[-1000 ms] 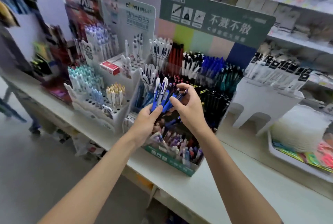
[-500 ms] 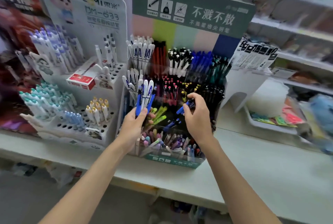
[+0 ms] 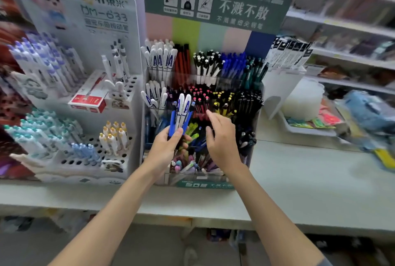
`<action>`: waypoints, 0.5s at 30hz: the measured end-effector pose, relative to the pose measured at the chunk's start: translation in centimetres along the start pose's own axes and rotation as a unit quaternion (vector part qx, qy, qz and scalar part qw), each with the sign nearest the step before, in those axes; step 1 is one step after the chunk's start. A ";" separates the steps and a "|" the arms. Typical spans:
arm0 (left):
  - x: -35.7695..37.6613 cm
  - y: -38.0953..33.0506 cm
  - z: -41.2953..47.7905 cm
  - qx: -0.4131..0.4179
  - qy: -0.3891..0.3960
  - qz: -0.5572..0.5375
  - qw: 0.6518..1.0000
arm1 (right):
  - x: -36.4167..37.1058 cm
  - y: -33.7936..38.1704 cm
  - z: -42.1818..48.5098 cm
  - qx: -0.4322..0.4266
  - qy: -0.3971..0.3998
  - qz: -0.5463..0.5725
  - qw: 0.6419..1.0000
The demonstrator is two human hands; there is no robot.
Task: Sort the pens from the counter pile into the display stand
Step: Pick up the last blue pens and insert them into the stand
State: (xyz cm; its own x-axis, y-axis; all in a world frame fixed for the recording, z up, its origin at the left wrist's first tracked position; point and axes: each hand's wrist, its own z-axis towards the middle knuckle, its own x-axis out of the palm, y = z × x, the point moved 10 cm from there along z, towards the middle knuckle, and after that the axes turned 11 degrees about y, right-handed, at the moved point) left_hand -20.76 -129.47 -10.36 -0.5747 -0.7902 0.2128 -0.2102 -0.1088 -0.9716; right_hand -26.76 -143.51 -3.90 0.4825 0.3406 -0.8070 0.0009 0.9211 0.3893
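Our left hand [image 3: 164, 148] grips a pen bundle [image 3: 181, 114]; our right hand [image 3: 222, 139], fingers [image 3: 213, 120] spread empty, may topple racked pens [image 3: 205, 96] in the display stand [image 3: 203, 184].

Both bare arms reach forward and draw in toward each other. The left forearm [image 3: 111, 208] angles up to the right and the right forearm [image 3: 269, 208] up to the left. The left hand [image 3: 164, 150] grips a small bunch of pens [image 3: 181, 114] by their lower ends, with the thumb laid across the front and the fingers wrapped behind. The pens stand up above its knuckles. Just to the right of it, not touching, the right hand [image 3: 222, 137] is held on edge with its palm turned toward the left hand. Its fingers are loose, slightly bent and holding nothing, and its wrist is straight.
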 end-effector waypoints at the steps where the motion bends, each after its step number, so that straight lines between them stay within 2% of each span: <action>1: 0.3 -0.1 0.2 0.001 0.006 0.000 1.000 | -1.2 0.8 0.3 -0.009 -0.018 0.039 0.999; 3: 1.0 -0.3 0.6 0.003 0.026 0.007 1.000 | -2.3 1.8 1.4 -0.001 -0.003 0.146 0.989; 6: 2.2 -0.6 0.9 0.008 0.058 0.015 0.998 | -1.6 1.8 2.7 0.071 0.047 0.280 0.956; 9: 2.1 -0.7 1.1 0.010 0.042 0.010 0.999 | -2.7 1.1 2.7 0.090 0.000 0.304 0.948; 11: 1.8 -1.1 1.1 0.014 0.032 0.035 0.999 | -3.4 1.1 2.6 0.073 -0.014 0.295 0.953; 15: 3.4 -1.9 1.1 0.039 0.094 0.087 0.991 | -2.7 2.7 3.5 0.019 0.071 0.218 0.973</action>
State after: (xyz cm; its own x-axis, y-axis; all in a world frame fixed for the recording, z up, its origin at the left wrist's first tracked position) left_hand -21.46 -132.65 -7.89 -0.7353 -0.6759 0.0498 -0.0379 -0.0323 -0.9988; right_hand -25.03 -142.57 0.89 0.3180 0.7221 -0.6144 -0.1431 0.6771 0.7218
